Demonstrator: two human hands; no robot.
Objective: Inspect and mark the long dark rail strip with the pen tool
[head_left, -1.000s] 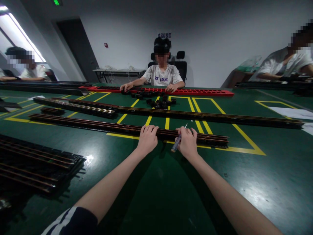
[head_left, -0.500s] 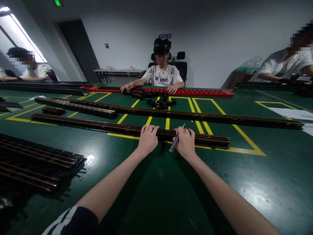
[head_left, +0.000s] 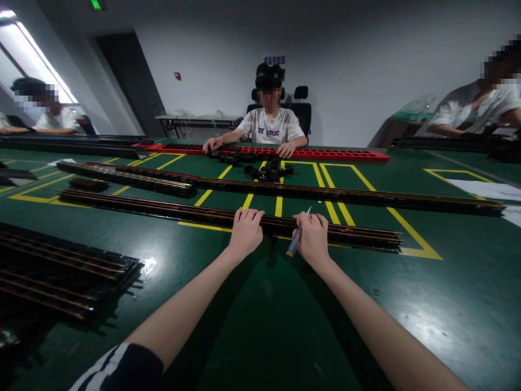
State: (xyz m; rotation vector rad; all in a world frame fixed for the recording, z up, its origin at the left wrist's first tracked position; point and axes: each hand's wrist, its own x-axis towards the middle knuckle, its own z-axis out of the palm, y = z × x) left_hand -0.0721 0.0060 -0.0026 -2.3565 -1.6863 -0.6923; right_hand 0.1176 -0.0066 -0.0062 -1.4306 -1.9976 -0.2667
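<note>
A long black rail with copper-coloured strips (head_left: 134, 203) lies crosswise on the table in front of me. My left hand (head_left: 246, 232) is closed over the rail's near edge, fingers bent onto its top, thumb side toward the middle. To the right, my right hand (head_left: 312, 233) grips a screwdriver (head_left: 294, 241) with a clear bluish handle. Its thin metal tip points up and away, past my fingers. The same hand also touches the rail. My palms hide the undersides of my fingers.
Behind the rail lie another long black rail (head_left: 366, 196) and small black parts (head_left: 268, 171). A stack of black rails (head_left: 52, 271) sits at near left. Across the green table (head_left: 260, 336), a person (head_left: 271, 125) works at a red frame (head_left: 345, 155). White papers (head_left: 484, 188) lie right.
The rail has slid to the right along the table. My right hand has shifted slightly right with the screwdriver, while my left hand stays nearly in place.
</note>
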